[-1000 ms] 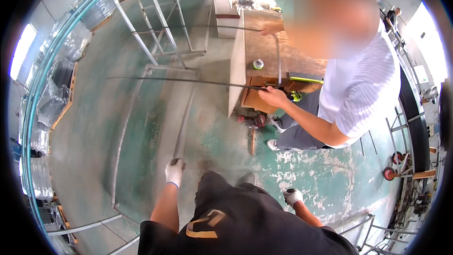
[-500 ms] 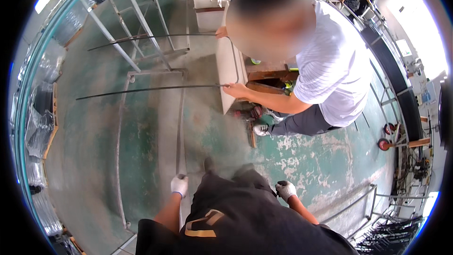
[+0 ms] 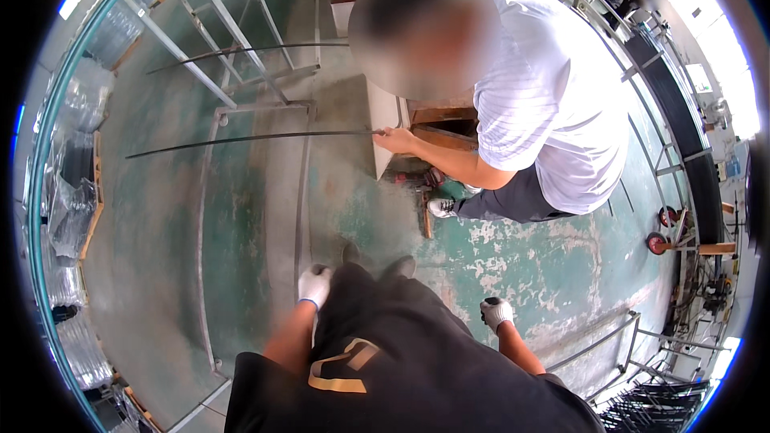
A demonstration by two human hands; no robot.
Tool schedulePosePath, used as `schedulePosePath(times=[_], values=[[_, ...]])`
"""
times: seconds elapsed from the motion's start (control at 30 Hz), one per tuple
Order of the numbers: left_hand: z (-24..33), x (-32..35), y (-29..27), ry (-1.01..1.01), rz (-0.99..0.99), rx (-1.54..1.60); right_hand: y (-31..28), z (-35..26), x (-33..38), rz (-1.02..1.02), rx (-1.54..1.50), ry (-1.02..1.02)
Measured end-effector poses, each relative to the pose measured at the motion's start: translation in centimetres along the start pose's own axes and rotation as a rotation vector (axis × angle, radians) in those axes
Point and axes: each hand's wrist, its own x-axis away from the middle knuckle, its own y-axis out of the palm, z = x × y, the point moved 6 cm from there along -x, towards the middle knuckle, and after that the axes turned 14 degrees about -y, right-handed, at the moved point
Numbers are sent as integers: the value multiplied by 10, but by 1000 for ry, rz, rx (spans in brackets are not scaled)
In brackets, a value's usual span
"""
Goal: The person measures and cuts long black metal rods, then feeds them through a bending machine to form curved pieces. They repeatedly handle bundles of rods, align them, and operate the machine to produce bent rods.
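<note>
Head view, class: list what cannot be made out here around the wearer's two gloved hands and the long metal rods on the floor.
- Left hand: whether it grips the long rod beside it; the white glove and the dark shirt cover the fingers.
- Right hand: closed or open, too small to tell; nothing shows in it.
- Thin dark rod: its near end is hidden by the co-worker's hand.

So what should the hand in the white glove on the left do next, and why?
Probably lift the left hand a little. It sits at the near end of the long grey metal bar lying flat on the green floor, while the right hand hangs free. Whether the fingers are closed on the bar is unclear.
</note>
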Motion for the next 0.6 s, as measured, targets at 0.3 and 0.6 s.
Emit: schedulePosePath(times=[0.3, 0.6], values=[[21, -38, 29, -20, -143, -147, -13, -38, -2, 131, -79, -45], [6, -119, 0, -104, -106, -104, 41, -76, 44, 25, 30, 19]])
